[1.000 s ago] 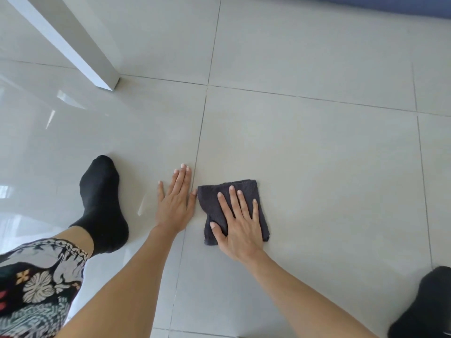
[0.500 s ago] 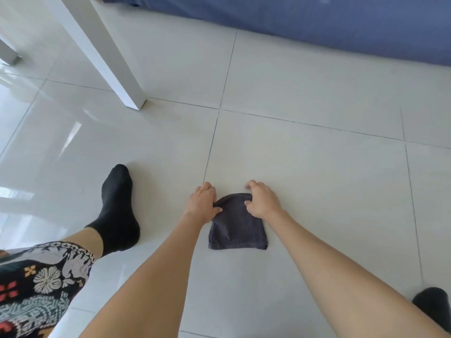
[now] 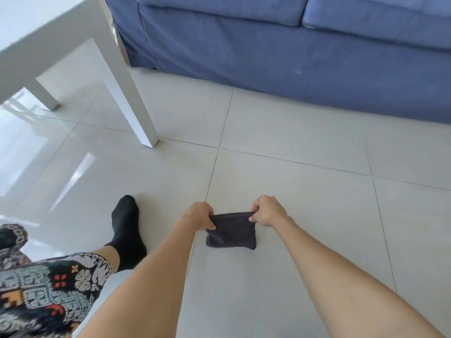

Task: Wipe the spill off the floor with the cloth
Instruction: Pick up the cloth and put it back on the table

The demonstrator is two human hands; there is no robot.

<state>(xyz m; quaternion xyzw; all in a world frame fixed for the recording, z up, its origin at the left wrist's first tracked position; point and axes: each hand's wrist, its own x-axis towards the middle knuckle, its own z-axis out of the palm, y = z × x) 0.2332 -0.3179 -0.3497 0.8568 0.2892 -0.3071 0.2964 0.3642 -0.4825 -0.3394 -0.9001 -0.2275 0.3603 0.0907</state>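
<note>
Both hands pinch the far edge of the dark grey folded terry cloth (image 3: 231, 231), one at each far corner. Left hand (image 3: 199, 215) has its grip closed on the left corner, fingers curled under, thumb pointing toward the cloth's centre. Right hand (image 3: 267, 214) has its grip closed on the right corner, knuckles up, thumb tucked beneath. Both forearms extend straight forward from the lower frame, converging slightly toward the cloth. Cloth's far edge appears raised slightly; its near edge rests on the glossy pale grey tiled floor (image 3: 305, 203), just right of a grout line. No spill is discernible on the tiles. Black-socked foot (image 3: 127, 230) rests flat to the left. White table leg (image 3: 129, 93) and blue fabric sofa (image 3: 292, 50) stand beyond.
</note>
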